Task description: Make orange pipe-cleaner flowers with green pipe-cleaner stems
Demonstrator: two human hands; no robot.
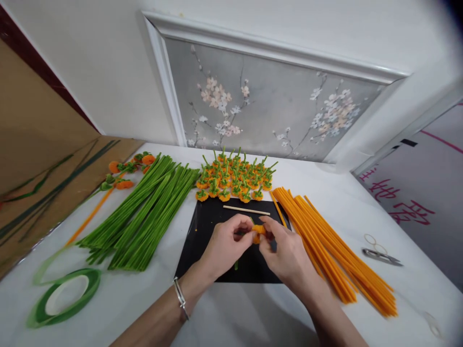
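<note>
Between my left hand (229, 241) and my right hand (284, 248) is a small orange pipe-cleaner persimmon (258, 230), pinched by the fingertips of both. A bit of green shows at its upper left; the fingers cover the rest. Both hands are over a black mat (231, 276). A thin pale stick (246, 210) lies on the mat just beyond them, and a short green piece (236, 265) lies below. Behind the mat stand several rows of finished orange persimmons (231, 176) with green leaves and upright green stems.
Green pipe cleaners (144, 212) lie in a bundle on the left, orange ones (333, 246) on the right. A roll of green tape (68, 296) is at front left, small snips (382, 256) at far right. Orange flower-like pieces (123, 176) lie back left. A wall panel (275, 62) rises behind.
</note>
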